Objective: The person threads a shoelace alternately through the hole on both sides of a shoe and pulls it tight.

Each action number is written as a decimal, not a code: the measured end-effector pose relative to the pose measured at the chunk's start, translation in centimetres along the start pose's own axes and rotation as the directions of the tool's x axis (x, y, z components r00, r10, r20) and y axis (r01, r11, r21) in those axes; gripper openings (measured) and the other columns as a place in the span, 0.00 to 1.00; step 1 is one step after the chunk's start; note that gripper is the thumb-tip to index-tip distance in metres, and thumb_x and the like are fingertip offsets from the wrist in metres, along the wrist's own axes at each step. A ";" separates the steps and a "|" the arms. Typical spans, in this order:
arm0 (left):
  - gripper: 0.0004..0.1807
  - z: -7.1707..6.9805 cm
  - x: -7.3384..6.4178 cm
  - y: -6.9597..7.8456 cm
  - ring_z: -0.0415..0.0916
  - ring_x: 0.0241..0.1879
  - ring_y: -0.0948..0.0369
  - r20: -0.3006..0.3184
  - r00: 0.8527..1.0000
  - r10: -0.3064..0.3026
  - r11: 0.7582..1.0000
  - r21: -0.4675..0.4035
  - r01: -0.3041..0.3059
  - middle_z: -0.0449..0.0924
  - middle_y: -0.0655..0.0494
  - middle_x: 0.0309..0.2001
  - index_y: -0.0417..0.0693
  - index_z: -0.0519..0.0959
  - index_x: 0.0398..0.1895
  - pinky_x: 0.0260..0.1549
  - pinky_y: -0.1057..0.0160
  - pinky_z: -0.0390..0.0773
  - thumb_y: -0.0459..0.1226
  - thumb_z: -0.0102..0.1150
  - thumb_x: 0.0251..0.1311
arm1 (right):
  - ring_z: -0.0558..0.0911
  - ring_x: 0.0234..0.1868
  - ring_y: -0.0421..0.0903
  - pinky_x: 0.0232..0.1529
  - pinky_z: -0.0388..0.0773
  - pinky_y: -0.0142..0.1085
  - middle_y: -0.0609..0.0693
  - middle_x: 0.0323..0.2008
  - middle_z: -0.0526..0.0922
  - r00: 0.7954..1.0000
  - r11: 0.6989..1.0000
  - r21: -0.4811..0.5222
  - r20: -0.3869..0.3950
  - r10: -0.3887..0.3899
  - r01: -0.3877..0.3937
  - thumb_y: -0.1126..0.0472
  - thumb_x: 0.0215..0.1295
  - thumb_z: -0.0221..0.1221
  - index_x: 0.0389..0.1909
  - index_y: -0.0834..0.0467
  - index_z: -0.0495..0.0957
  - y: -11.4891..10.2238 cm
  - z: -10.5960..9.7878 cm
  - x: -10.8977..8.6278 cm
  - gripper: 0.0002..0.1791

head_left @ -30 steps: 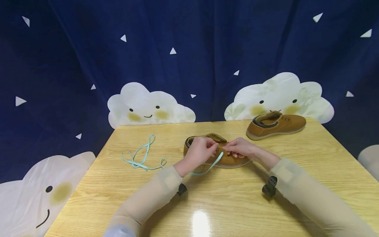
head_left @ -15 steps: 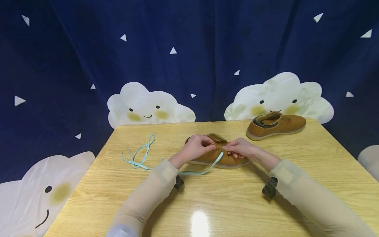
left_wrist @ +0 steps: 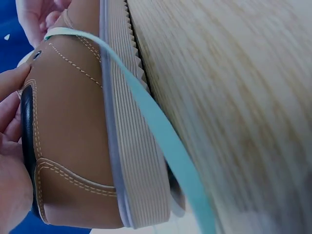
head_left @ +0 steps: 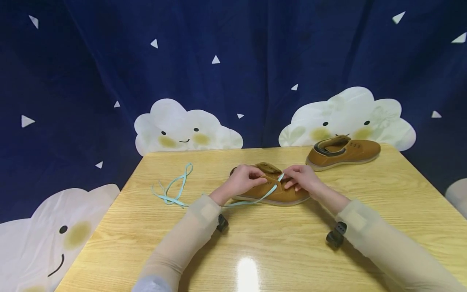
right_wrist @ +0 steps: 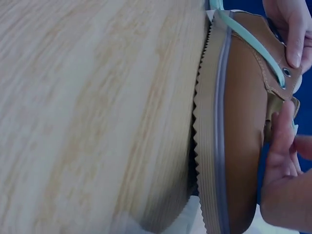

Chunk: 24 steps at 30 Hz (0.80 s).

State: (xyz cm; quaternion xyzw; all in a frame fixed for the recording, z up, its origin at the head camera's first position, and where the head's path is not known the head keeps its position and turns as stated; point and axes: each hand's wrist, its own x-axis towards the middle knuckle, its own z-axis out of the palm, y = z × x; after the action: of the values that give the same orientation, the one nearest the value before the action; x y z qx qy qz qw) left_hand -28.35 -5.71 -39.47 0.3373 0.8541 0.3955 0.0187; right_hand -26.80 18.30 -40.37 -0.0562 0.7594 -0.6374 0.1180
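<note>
Near brown shoe (left_wrist: pixel 68 122), pale-stitched, has turquoise lace (left_wrist: pixel 156 122) through one eyelet (right_wrist: pixel 283 87).

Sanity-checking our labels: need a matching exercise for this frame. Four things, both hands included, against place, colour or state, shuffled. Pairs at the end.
Column one
1. Left hand
2. Right hand
3. Lace
4. Far shoe

Column two
A. Light blue-green
B. At the back right of the table
C. Pinching the lace near the tongue opening
D. Pinching the eyelet flap of the near shoe

Pairs: 1-D, 2-C, 3-A, 4-B
</note>
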 end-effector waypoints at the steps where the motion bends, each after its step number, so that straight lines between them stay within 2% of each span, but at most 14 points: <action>1: 0.06 0.0 0.0 0.0 0.69 0.22 0.68 0.001 1.000 0.001 1.000 0.000 -0.001 0.81 0.64 0.26 0.47 0.86 0.36 0.23 0.70 0.69 0.39 0.64 0.63 | 0.83 0.23 0.36 0.18 0.73 0.25 0.44 0.29 0.85 1.000 0.999 0.051 -0.008 0.007 -0.006 0.62 0.75 0.49 0.54 0.78 0.69 -0.1 -0.1 -0.1 0.20; 3: 0.06 0.1 0.0 -0.1 0.69 0.21 0.68 0.003 1.000 0.003 1.000 0.004 -0.003 0.81 0.64 0.26 0.47 0.86 0.36 0.23 0.70 0.69 0.39 0.64 0.63 | 0.84 0.24 0.36 0.21 0.75 0.25 0.44 0.28 0.85 1.000 0.988 0.152 -0.017 0.019 -0.016 0.63 0.75 0.48 0.56 0.79 0.66 -0.3 -0.5 -0.2 0.21; 5: 0.06 0.1 0.0 0.0 0.68 0.21 0.68 0.006 1.000 0.001 1.000 0.006 -0.001 0.80 0.63 0.25 0.46 0.86 0.36 0.23 0.70 0.68 0.39 0.64 0.63 | 0.84 0.25 0.37 0.24 0.77 0.25 0.45 0.26 0.85 0.999 0.968 0.250 -0.030 0.030 -0.021 0.64 0.75 0.48 0.54 0.77 0.67 -0.6 -0.9 -0.3 0.18; 8: 0.06 0.1 -0.1 0.0 0.67 0.21 0.68 0.006 1.000 0.000 1.000 0.005 0.000 0.80 0.63 0.25 0.46 0.86 0.35 0.23 0.70 0.68 0.39 0.64 0.63 | 0.85 0.26 0.38 0.29 0.79 0.26 0.48 0.25 0.85 0.998 0.926 0.377 -0.052 0.037 -0.015 0.65 0.75 0.48 0.42 0.69 0.75 -1.0 -1.7 -0.4 0.11; 10: 0.06 0.1 -0.1 0.0 0.67 0.21 0.68 0.004 1.000 0.001 1.000 0.000 -0.001 0.80 0.63 0.25 0.46 0.86 0.35 0.23 0.70 0.68 0.38 0.64 0.63 | 0.86 0.28 0.39 0.31 0.79 0.26 0.50 0.26 0.85 0.998 0.892 0.453 -0.056 0.034 -0.005 0.66 0.75 0.48 0.34 0.63 0.78 -1.3 -2.3 -0.6 0.12; 12: 0.06 0.1 -0.1 0.0 0.67 0.21 0.69 0.001 1.000 0.006 1.000 -0.005 -0.006 0.80 0.63 0.24 0.45 0.86 0.35 0.23 0.70 0.68 0.38 0.64 0.63 | 0.86 0.29 0.40 0.33 0.79 0.26 0.52 0.27 0.86 0.998 0.865 0.501 -0.057 0.023 0.009 0.66 0.75 0.48 0.30 0.61 0.80 -1.7 -2.9 -0.7 0.15; 15: 0.06 0.1 -0.1 -0.1 0.66 0.21 0.68 0.000 1.000 0.013 1.000 -0.009 -0.013 0.79 0.63 0.24 0.45 0.86 0.34 0.23 0.71 0.67 0.38 0.64 0.63 | 0.86 0.30 0.41 0.35 0.79 0.26 0.54 0.28 0.86 0.998 0.833 0.553 -0.061 0.009 0.026 0.66 0.76 0.47 0.29 0.62 0.80 -2.3 -3.7 -1.0 0.17; 22: 0.06 0.1 -0.1 0.0 0.66 0.20 0.69 0.002 1.000 0.008 1.000 -0.013 -0.008 0.78 0.63 0.23 0.45 0.86 0.34 0.23 0.71 0.67 0.38 0.64 0.63 | 0.87 0.29 0.46 0.32 0.80 0.28 0.59 0.26 0.85 0.996 0.720 0.692 -0.087 0.006 0.056 0.68 0.74 0.49 0.28 0.67 0.82 -3.9 -5.8 -1.7 0.17; 24: 0.06 0.0 -0.2 0.1 0.66 0.20 0.68 0.006 1.000 0.005 1.000 -0.018 -0.004 0.78 0.63 0.23 0.45 0.86 0.34 0.23 0.70 0.67 0.38 0.64 0.63 | 0.87 0.28 0.46 0.32 0.79 0.28 0.60 0.26 0.85 0.995 0.698 0.712 -0.102 0.000 0.073 0.68 0.74 0.49 0.28 0.67 0.83 -4.2 -6.6 -1.9 0.17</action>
State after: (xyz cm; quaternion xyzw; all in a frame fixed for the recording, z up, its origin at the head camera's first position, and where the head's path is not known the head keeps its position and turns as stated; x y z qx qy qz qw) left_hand -28.15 -5.75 -39.49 0.3402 0.8497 0.4021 0.0235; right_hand -26.88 24.28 -34.99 0.0089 0.4561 -0.8861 0.0821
